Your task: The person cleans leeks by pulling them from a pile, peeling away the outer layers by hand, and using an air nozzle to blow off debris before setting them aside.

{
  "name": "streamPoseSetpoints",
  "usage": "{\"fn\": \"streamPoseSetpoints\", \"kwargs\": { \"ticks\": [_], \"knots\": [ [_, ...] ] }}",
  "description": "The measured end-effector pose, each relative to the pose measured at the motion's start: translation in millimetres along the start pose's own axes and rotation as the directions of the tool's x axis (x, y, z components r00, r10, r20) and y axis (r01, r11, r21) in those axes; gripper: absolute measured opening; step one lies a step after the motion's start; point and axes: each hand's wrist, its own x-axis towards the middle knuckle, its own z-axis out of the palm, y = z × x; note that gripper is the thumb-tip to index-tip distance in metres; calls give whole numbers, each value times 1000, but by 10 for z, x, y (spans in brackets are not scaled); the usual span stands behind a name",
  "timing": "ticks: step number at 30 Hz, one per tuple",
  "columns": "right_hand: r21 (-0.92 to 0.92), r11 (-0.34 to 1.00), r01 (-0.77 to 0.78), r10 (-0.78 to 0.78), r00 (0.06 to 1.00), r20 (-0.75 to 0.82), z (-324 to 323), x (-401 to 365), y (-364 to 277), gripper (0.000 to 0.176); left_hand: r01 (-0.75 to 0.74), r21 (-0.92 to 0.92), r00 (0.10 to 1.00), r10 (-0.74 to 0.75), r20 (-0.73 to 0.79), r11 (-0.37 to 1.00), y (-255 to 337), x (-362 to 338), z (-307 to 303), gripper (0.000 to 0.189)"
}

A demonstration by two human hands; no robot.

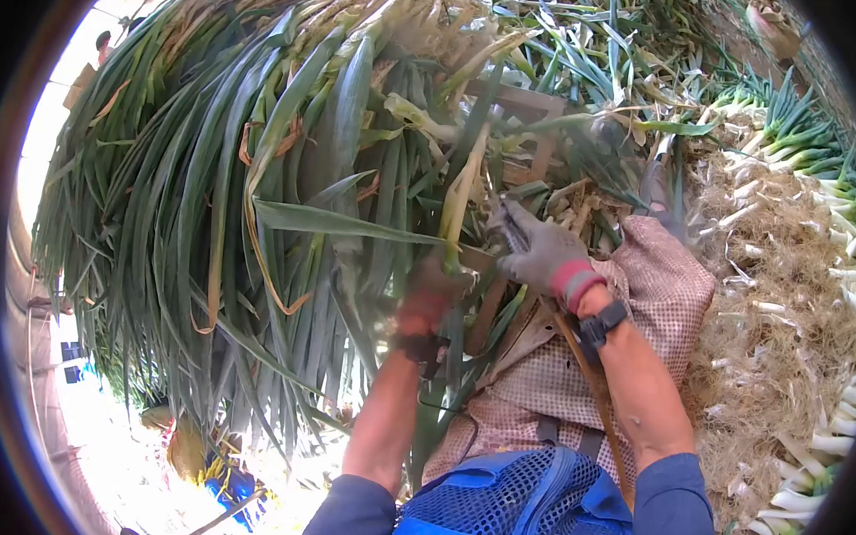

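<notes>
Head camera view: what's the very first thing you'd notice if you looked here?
A huge heap of long green leaves fills the left and middle, drooping down. Near the middle, the gloved left hand grips a pale stalk, with the gloved right hand beside it. On the right lie white stalks on a straw-coloured tangle of roots.

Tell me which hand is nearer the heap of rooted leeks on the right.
Right. The right hand is over the checked cloth, left of the leek heap; the left hand is farther left, among the green leaves.
</notes>
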Motion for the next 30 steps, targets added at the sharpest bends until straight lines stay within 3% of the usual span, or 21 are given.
{"fn": "streamPoseSetpoints", "kwargs": {
  "ticks": [4,6,10,13,23,26,30],
  "knots": [
    [-4,999,-35,35,992,-117,57,352,42,92,-49,56,999,49,3,997,-15,9,39,71],
    [10,1000,-14,15,996,-92,88,374,113,92,-84,11,996,84,-3,996,-55,12,73,70],
    [14,1000,17,-16,999,-33,17,102,100,94,-42,110,998,36,55,993,-11,-12,66,77],
    [27,998,-64,62,995,77,-12,-83,28,96,-26,183,998,15,64,983,101,-55,40,78],
    [163,987,-12,21,998,-54,154,58,57,97,-12,153,1000,11,3,988,83,-123,115,78],
    [93,994,-58,64,996,-65,203,41,104,96,-28,168,1000,28,3,985,87,-157,115,79],
    [110,993,-37,25,994,103,81,-468,6,98,13,195,995,-33,99,981,142,-199,31,89]
  ]
}}
